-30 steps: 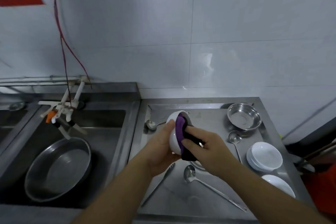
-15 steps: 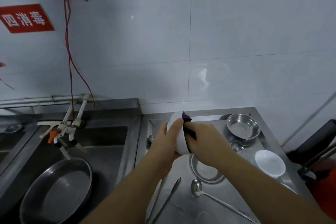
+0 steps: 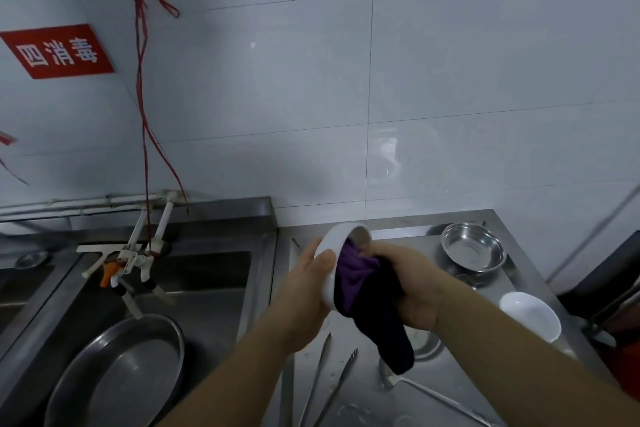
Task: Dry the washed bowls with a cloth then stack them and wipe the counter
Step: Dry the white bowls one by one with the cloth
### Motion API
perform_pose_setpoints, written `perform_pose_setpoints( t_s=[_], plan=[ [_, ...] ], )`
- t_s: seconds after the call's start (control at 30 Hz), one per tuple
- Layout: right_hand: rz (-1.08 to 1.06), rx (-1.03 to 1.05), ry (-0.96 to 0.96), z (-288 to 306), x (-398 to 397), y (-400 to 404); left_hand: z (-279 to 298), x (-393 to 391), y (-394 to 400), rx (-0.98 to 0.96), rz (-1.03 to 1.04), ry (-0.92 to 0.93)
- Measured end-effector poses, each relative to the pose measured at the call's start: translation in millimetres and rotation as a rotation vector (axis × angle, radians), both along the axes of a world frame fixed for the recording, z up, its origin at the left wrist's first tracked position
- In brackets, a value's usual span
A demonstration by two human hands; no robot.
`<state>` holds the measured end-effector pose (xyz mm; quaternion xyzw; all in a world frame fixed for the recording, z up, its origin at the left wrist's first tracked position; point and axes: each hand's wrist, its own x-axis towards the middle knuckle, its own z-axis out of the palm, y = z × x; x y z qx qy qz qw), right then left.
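The tilted bowl (image 3: pixel 330 246) was white, the cloth (image 3: pixel 360 279) purple and black. A second bowl (image 3: pixel 530 315) was white. The wall sign (image 3: pixel 57 51) was red with white characters; the steel table (image 3: pixel 429 388) was grey.

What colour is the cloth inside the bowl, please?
Purple, darkening to near black where it hangs; the head view shows the cloth.

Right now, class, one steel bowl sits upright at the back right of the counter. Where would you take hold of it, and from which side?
Grip the steel bowl by its rim, probably coming from above at its near edge. It stands upright with the mouth open, so thumb inside and fingers outside can pinch the thin lip. The right hand is nearer, but it holds the cloth.
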<state>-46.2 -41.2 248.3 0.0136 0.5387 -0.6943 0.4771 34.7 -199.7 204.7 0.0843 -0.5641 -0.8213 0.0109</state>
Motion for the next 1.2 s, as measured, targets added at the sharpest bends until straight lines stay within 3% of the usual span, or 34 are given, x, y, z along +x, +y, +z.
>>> perform_pose_setpoints(
  t_s=[0.13,0.2,0.3,0.37,0.47,0.5,0.57,0.67,0.8,0.97,1.1,1.2],
  plan=[
    [-0.309,-0.211,-0.185,-13.5,10.4,-15.0,-2.0,-4.7,16.4,0.088,0.057,-0.020],
    [-0.445,-0.211,-0.112,-17.9,9.9,-24.0,-1.7,-10.5,26.5,0.099,0.118,-0.081],
    [-0.555,-0.041,0.275,-19.7,3.1,-28.5,-0.3,-15.5,36.0,0.119,0.192,-0.107],
    [-0.515,0.141,0.688,-21.5,-1.2,-25.6,2.2,-19.0,39.5,0.138,0.214,-0.088],
    [-0.311,0.347,1.316,-30.0,-11.4,-16.8,6.4,-22.8,36.9,0.143,0.220,-0.075],
    [-0.208,0.384,1.465,-31.1,-16.1,-14.3,6.9,-23.6,34.3,0.151,0.229,-0.084],
    [0.014,0.466,1.585,-31.2,-25.8,-9.9,6.0,-24.0,29.1,0.157,0.243,-0.104],
    [0.189,0.513,1.494,-28.2,-32.6,-6.3,2.5,-24.7,25.1,0.101,0.268,-0.114],
    [0.197,0.487,1.185,-21.3,-29.8,-6.2,-4.0,-24.5,24.5,0.024,0.280,-0.089],
    [0.017,0.200,0.443,-19.1,-23.0,2.3,-13.0,-22.3,23.8,-0.177,0.250,-0.028],
    [-0.211,0.031,0.127,-31.1,-16.9,7.4,-16.0,-21.9,19.5,-0.395,0.159,0.024],
    [-0.294,-0.100,0.011,-31.0,-20.3,8.2,-19.6,-25.1,18.7,-0.478,0.129,0.031]
  ],
)
